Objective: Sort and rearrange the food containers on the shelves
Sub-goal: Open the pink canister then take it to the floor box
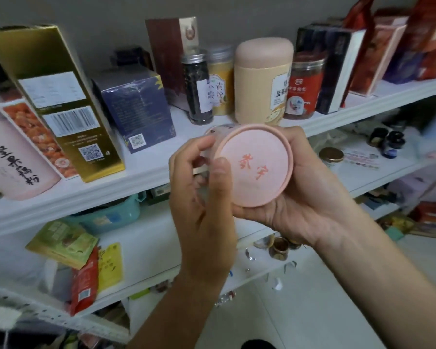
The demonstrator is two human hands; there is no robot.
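Both hands grasp a pink round canister [253,165]: left hand [207,197] curls around its side, right hand [305,195] cups it from beneath, shelf [146,172] just beyond.

A grey wall [98,11] fills the upper frame. White shelves [136,177] slant across the middle, and pale floor [312,311] shows at lower right.
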